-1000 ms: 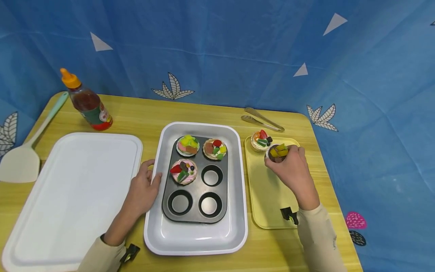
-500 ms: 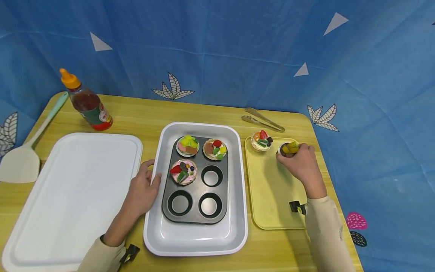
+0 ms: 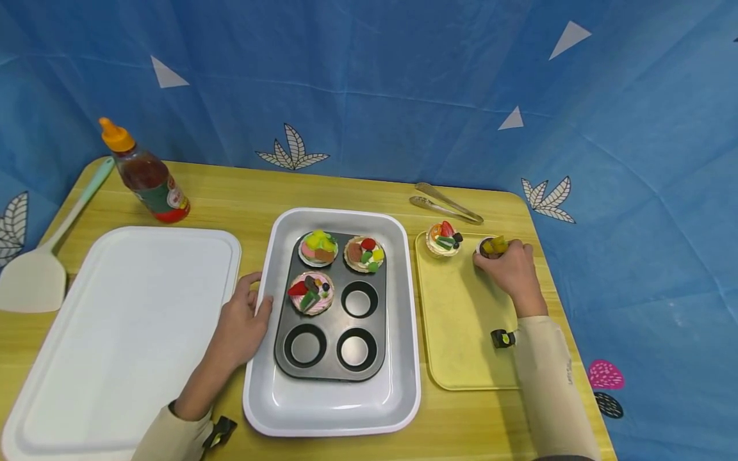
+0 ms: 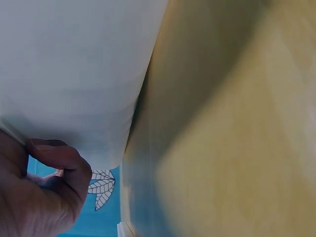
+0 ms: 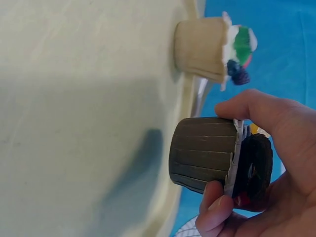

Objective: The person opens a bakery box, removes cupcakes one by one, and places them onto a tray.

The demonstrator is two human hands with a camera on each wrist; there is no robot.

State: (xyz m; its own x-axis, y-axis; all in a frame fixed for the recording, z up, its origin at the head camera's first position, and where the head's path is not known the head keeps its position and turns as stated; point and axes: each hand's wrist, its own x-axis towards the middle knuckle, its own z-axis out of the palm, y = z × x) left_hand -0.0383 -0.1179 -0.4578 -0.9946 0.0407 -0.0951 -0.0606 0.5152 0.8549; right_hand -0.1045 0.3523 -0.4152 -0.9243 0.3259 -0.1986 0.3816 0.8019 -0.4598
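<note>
A dark-cupped cupcake with yellow topping (image 3: 492, 246) is pinched between the thumb and fingers of my right hand (image 3: 513, 272) at the top right of the yellow tray (image 3: 461, 346). In the right wrist view the brown cup (image 5: 202, 154) is close to the tray surface; whether they touch I cannot tell. Another cupcake (image 3: 443, 239) stands on that tray to the left. My left hand (image 3: 239, 326) grips the left rim of the grey-white deep tray (image 3: 331, 416) with curled fingers. Inside it lies a dark muffin pan (image 3: 331, 320) with three cupcakes in its upper cups.
A flat white tray (image 3: 132, 333) lies at the left, beside a pale spatula (image 3: 34, 280). At the back left stands a sauce bottle (image 3: 151, 180). Metal tongs (image 3: 446, 203) lie behind the yellow tray.
My right hand has moved right and slightly away with the dark cupcake, toward the yellow tray's far right corner. The left hand has stayed on the rim.
</note>
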